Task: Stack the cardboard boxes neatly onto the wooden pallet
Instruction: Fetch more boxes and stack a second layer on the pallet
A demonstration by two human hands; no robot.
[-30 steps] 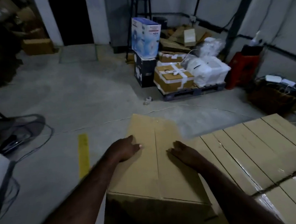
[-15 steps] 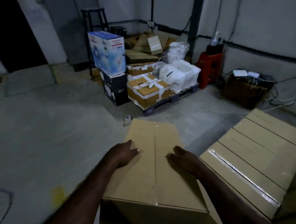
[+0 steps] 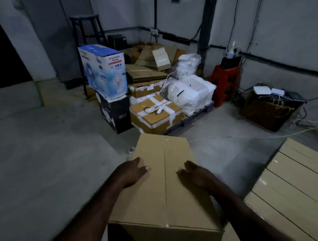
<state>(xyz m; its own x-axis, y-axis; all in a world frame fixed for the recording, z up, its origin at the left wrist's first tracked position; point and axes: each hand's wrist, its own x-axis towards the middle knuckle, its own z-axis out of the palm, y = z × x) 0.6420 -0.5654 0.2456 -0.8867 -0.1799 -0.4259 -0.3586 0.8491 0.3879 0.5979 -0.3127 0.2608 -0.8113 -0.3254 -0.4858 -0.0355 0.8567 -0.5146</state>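
Observation:
A plain brown cardboard box (image 3: pixel 152 201) with a taped centre seam fills the lower middle of the head view, close in front of me. My left hand (image 3: pixel 133 171) lies palm down on the left half of its top, fingers curled. To the right of the seam, my right hand (image 3: pixel 196 176) presses the top the same way. A block of pale taped cardboard boxes (image 3: pixel 299 176) stands at the lower right, with a strip of floor between it and my box. No wooden pallet shows under them.
In the far corner a dark pallet (image 3: pixel 197 115) carries taped parcels and white wrapped bundles. A blue fan box (image 3: pixel 104 73) sits on a black box beside it. A red stool (image 3: pixel 225 81), a black stool (image 3: pixel 88 31) and floor cables (image 3: pixel 249 137) stand along the walls.
The view has swung right toward the corner. The box under my hands has come away from the pale stack, which now sits farther right. My hands kept their places on the lid.

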